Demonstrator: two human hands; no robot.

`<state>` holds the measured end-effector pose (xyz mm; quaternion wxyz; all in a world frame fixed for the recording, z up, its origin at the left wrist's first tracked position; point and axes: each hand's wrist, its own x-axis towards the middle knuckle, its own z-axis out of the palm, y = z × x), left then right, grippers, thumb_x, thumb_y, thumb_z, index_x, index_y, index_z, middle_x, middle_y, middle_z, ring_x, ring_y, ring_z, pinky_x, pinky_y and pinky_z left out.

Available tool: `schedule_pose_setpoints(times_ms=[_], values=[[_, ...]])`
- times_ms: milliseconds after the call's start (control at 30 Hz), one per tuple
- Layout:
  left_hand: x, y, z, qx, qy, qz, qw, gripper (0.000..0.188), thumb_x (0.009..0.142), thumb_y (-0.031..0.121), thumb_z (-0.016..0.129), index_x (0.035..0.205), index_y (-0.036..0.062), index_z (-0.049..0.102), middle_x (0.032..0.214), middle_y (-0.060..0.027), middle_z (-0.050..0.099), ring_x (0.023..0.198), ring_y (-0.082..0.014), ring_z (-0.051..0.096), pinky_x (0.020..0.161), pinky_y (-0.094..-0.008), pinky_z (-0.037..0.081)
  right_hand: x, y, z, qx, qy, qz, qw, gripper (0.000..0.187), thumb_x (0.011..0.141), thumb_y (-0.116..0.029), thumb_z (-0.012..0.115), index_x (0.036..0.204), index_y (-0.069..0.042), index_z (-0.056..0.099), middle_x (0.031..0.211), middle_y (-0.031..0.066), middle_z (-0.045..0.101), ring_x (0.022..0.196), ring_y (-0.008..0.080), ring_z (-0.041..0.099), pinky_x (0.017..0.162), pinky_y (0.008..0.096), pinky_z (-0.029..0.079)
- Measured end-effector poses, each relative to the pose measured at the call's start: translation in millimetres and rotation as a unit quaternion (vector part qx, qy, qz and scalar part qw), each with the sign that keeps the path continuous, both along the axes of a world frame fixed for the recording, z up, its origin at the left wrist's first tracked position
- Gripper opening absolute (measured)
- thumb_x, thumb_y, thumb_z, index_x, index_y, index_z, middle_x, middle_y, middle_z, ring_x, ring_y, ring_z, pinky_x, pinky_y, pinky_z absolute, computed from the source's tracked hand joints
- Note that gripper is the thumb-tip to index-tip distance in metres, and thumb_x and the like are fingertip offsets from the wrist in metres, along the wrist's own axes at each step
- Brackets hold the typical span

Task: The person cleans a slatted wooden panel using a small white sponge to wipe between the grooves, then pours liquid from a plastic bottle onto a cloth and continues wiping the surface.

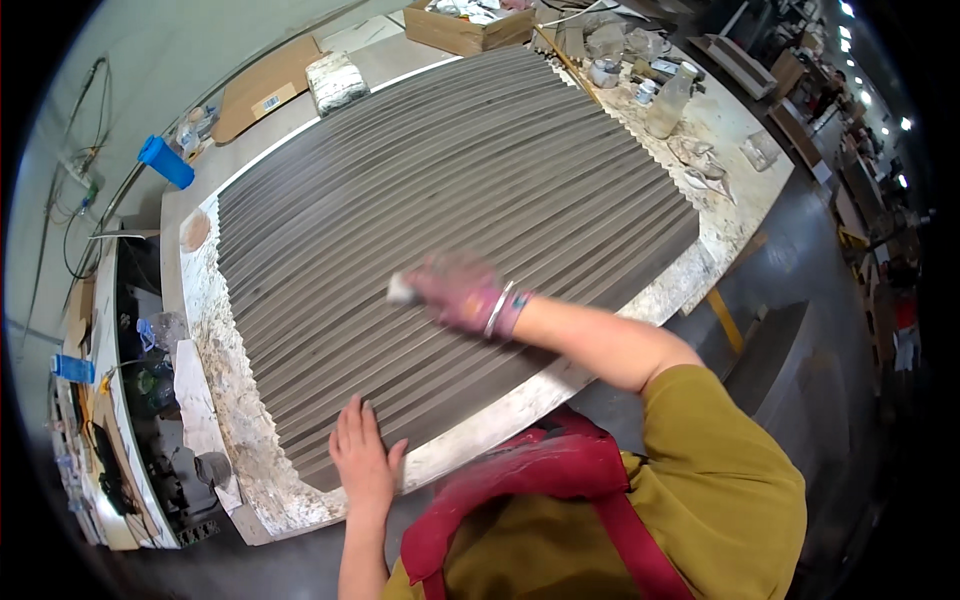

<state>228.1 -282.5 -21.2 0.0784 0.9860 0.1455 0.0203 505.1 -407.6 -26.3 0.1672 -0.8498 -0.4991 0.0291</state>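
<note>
A large grey-brown panel with a ridged, corrugated face (450,170) lies across the table. My bare left hand (364,455) rests on its near left edge, fingers stretched out flat, holding nothing. Over the middle of the ridges is my right hand (460,292), in a purple-pink work glove and smeared by motion. Its fingers close round a small whitish pad (402,289), which sits at or just above the ridges; blur hides its exact kind and whether it touches. A bracelet circles the right wrist.
The panel lies on a white, stained tabletop (245,400). Around it are a blue bottle (166,162), a wrapped white block (336,82), a cardboard box (470,30), a cloudy bottle (671,101), small jars and a long wooden stick (568,65). A cluttered shelf (110,440) stands left.
</note>
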Motion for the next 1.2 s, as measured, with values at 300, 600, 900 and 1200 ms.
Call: schedule_pose_setpoints(times_ms=[300, 600, 900, 1200], values=[[4.9, -23.3, -3.4, 0.011, 0.056, 0.106, 0.993, 0.074, 0.074, 0.017, 0.073, 0.138, 0.0024, 0.038, 0.150, -0.0137, 0.031, 0.138, -0.0340, 0.030, 0.111, -0.0494, 0.023, 201.1, -148.1, 44.6, 0.066, 0.097, -0.216, 0.969, 0.027, 0.085, -0.021, 0.058, 0.111, -0.013, 0.062, 0.101, 0.0197, 0.065, 0.088, 0.0359, 0.064, 0.076, 0.0454, 0.052], [10.4, -34.8, -2.0, 0.010, 0.056, 0.131, 0.990, 0.071, 0.077, 0.022, 0.069, 0.139, 0.0055, 0.039, 0.152, -0.0160, 0.027, 0.138, -0.0393, 0.027, 0.109, -0.0500, 0.025, 235.9, -220.1, -22.5, 0.106, 0.063, -0.166, 0.978, 0.039, 0.084, -0.030, 0.061, 0.119, -0.013, 0.059, 0.095, 0.0139, 0.066, 0.085, 0.0305, 0.065, 0.074, 0.0411, 0.052], [0.6, -32.4, -10.8, 0.007, 0.032, 0.139, 0.990, 0.069, 0.080, 0.036, 0.065, 0.137, 0.0049, 0.042, 0.152, -0.0173, 0.026, 0.137, -0.0408, 0.028, 0.108, -0.0518, 0.026, 239.8, -260.0, 10.6, -0.068, -0.042, -0.213, 0.974, 0.057, 0.080, -0.025, 0.065, 0.134, -0.019, 0.050, 0.121, 0.0135, 0.058, 0.109, 0.0331, 0.058, 0.095, 0.0384, 0.047], [10.3, -30.9, -10.5, -0.003, 0.004, 0.157, 0.988, 0.081, 0.070, 0.012, 0.073, 0.142, 0.0075, 0.036, 0.152, -0.0129, 0.029, 0.138, -0.0357, 0.029, 0.109, -0.0482, 0.026, 173.1, -189.3, 14.5, 0.112, -0.027, -0.112, 0.987, 0.032, 0.085, -0.019, 0.058, 0.116, -0.010, 0.061, 0.082, 0.0122, 0.068, 0.076, 0.0281, 0.068, 0.065, 0.0395, 0.055]])
